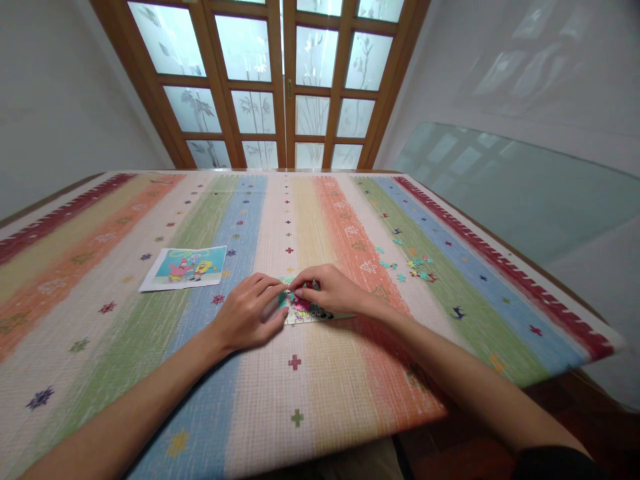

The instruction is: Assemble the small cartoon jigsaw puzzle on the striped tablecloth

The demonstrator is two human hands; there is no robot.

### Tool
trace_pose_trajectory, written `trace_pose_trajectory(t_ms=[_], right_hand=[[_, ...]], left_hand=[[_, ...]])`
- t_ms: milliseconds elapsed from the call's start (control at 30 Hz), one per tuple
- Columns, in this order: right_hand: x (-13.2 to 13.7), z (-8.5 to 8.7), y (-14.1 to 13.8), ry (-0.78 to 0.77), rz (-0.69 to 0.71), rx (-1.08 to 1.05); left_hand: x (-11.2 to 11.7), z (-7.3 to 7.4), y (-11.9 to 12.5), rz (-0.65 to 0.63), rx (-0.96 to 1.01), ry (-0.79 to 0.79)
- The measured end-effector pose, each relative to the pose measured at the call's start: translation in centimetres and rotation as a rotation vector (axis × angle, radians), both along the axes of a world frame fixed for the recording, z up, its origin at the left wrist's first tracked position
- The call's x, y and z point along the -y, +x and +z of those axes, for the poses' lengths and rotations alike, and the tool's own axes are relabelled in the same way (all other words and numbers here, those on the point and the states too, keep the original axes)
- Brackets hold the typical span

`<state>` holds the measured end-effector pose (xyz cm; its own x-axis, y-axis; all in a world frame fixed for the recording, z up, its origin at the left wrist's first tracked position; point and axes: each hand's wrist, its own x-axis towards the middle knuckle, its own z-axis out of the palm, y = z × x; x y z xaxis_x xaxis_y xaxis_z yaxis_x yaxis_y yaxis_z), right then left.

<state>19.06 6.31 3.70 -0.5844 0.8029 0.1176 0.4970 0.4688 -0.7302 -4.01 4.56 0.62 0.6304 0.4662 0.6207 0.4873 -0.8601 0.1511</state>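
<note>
A small, partly assembled jigsaw puzzle (303, 312) with pink, teal and yellow areas lies flat on the table between my hands. My left hand (253, 310) rests at its left edge, thumb and forefinger apart, with the fingertips at the upper left part. Over the puzzle's upper side, my right hand (325, 287) pinches at a puzzle piece (291, 297), thumb and forefinger close together. Fingers hide much of that piece and of the puzzle's top. Left of my hands lies a reference picture (193, 268) of a pink and a yellow cartoon figure.
Loose puzzle pieces (415, 267), mostly teal with some yellow and red, are scattered on the right side. A striped tablecloth (295, 387) covers the table, whose near edge is close to my body. Wooden doors with glass panes (250, 110) stand beyond the far edge.
</note>
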Motion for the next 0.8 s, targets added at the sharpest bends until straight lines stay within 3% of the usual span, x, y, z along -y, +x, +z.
trace_pose_trajectory(t_ms=[500,800], right_hand=[[0.1,-1.7,-0.7,-0.15,-0.01,-0.206],[0.2,-0.9,0.6,0.132,-0.094,-0.085]], left_hand=[[0.0,0.2,0.2,-0.043,0.031,-0.019],[-0.3,-0.3,0.2,0.009,0.074,-0.084]])
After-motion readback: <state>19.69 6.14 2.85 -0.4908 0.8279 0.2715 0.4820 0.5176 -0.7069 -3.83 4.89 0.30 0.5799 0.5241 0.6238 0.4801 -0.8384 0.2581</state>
